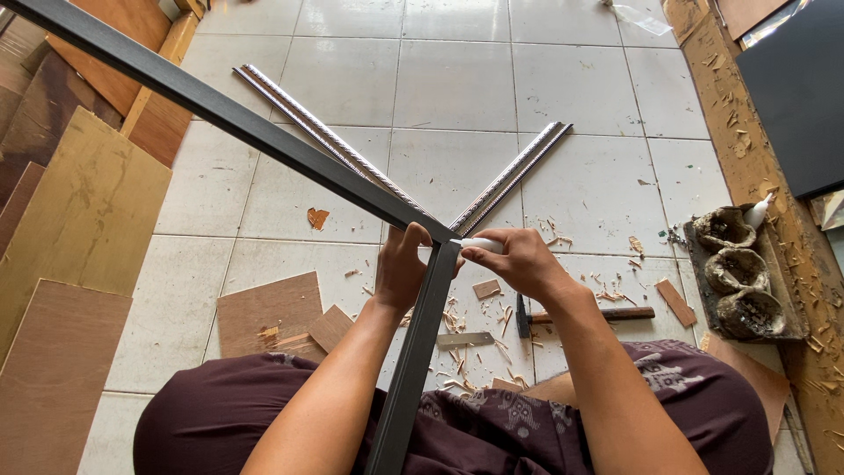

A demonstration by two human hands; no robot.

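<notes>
The two dark frame bars (pixel 264 136) already met at a mitred corner, right there in front of the person's lap, one bar running up to the far left, the other (pixel 411 361) coming straight down between the knees. The left hand (pixel 400 268) had its fingers closed around that corner from the left side, holding the joint together. The right hand (pixel 519 259) pinched a small white tube (pixel 479 244), fingers closed on it, its tip pressed right at the seam; it looked like glue or filler, though the contents could not be told. So the corner was cut and fitted, and the work seemed to be at the stage of sealing that joint.

Plenty looked undone. Two ornate moulding strips, one (pixel 325 134) angling to the far left and one (pixel 510 176) to the far right, lay on the tiled floor (pixel 457 79) just beyond the corner, apart from the hands. A hammer (pixel 580 315) lay near the right forearm, a flat metal blade (pixel 464 339) beside the lower bar, with wood shavings (pixel 457 317) scattered all about. Plywood offcuts (pixel 268 312) sat to the left, and a tray of three rough shell-like bowls (pixel 738 281) to the right
</notes>
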